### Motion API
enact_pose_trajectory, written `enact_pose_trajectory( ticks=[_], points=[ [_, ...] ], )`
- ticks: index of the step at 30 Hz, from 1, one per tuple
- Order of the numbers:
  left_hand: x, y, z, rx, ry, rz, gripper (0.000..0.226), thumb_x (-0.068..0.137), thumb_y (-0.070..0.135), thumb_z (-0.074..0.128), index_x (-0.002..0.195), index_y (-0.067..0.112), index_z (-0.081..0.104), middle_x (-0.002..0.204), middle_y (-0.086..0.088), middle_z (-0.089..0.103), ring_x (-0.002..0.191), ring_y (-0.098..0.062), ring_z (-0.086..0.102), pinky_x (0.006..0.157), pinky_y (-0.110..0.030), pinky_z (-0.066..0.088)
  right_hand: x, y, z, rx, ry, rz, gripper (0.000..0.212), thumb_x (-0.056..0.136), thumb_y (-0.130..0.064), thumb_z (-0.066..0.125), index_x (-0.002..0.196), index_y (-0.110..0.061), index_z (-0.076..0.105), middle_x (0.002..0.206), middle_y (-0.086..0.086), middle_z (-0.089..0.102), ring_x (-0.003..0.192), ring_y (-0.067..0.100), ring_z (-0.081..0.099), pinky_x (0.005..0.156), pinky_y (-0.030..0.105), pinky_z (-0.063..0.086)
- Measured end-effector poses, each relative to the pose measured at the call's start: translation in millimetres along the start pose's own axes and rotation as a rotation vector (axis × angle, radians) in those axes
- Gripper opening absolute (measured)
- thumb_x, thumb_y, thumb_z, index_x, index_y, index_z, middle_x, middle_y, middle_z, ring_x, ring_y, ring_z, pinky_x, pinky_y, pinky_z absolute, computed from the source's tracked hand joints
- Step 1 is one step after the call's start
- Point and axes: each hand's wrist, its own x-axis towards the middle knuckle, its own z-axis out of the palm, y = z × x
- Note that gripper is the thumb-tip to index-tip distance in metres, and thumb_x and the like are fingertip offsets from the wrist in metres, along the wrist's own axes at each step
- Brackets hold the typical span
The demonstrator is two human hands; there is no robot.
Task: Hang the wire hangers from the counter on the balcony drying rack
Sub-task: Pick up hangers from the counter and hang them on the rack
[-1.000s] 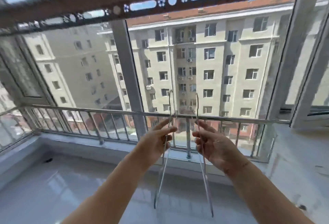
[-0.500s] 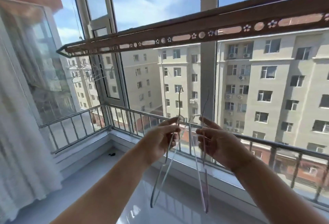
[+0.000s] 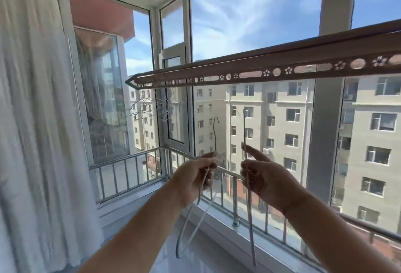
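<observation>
My left hand (image 3: 195,176) grips a silver wire hanger (image 3: 191,227) near its neck, hook pointing up. A second wire hanger (image 3: 249,218), seen edge-on, is pinched in my right hand (image 3: 263,177), whose forefinger sticks out. Both hangers hang in front of me, well below the brown drying rack bar (image 3: 260,64) with its flower-shaped cut-outs, which crosses the view from left to upper right. Several wire hangers (image 3: 149,108) hang from the rack's left end.
A metal railing (image 3: 128,160) runs along the window sill (image 3: 219,225) below the glass. A white curtain (image 3: 36,121) fills the left side. A small window sash (image 3: 175,99) stands ajar in the corner. A thick window post (image 3: 325,121) rises at the right.
My view has swung left and upward, bringing the rack's left end and the hangers on it into sight. Both hands keep their hangers, slightly farther apart.
</observation>
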Motion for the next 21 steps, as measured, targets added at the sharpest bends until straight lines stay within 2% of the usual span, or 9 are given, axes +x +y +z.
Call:
enact_pose_trajectory(
  ticks=[6,14,18,21],
  points=[
    [93,32,-57,-0.001,0.069,0.041,0.025,0.09,0.004,0.05,0.111,0.004,0.063,0.067,-0.004,0.058,0.059,-0.011,0.045,0.054,-0.021,0.037,123,11,10,0.033,-0.037,-0.014,0.046,0.087,0.004,0.048,0.123,-0.022,0.06,0.071,0.004,0.056,0.06,0.014,0.05,0.05,0.022,0.046],
    [204,81,-115,-0.091,0.113,0.109,0.029,0.09,0.003,0.051,0.116,0.003,0.062,0.067,-0.005,0.061,0.061,-0.012,0.047,0.058,-0.023,0.037,262,5,33,-0.029,-0.091,-0.03,0.049,0.089,0.005,0.045,0.131,-0.021,0.051,0.072,0.004,0.049,0.058,0.013,0.048,0.048,0.02,0.044],
    [255,104,-135,-0.103,0.089,0.164,0.027,0.091,0.004,0.048,0.116,0.004,0.06,0.069,-0.004,0.059,0.059,-0.011,0.046,0.053,-0.02,0.038,324,3,44,-0.08,-0.053,-0.059,0.047,0.091,0.001,0.044,0.133,-0.021,0.049,0.07,0.004,0.048,0.058,0.013,0.045,0.048,0.021,0.039],
    [298,121,-149,-0.101,0.071,0.192,0.022,0.093,0.005,0.046,0.108,0.006,0.061,0.065,-0.002,0.057,0.054,-0.009,0.046,0.048,-0.017,0.038,369,1,51,-0.117,-0.016,-0.087,0.048,0.091,0.0,0.045,0.134,-0.02,0.047,0.067,0.003,0.047,0.054,0.012,0.045,0.048,0.021,0.037]
  ],
)
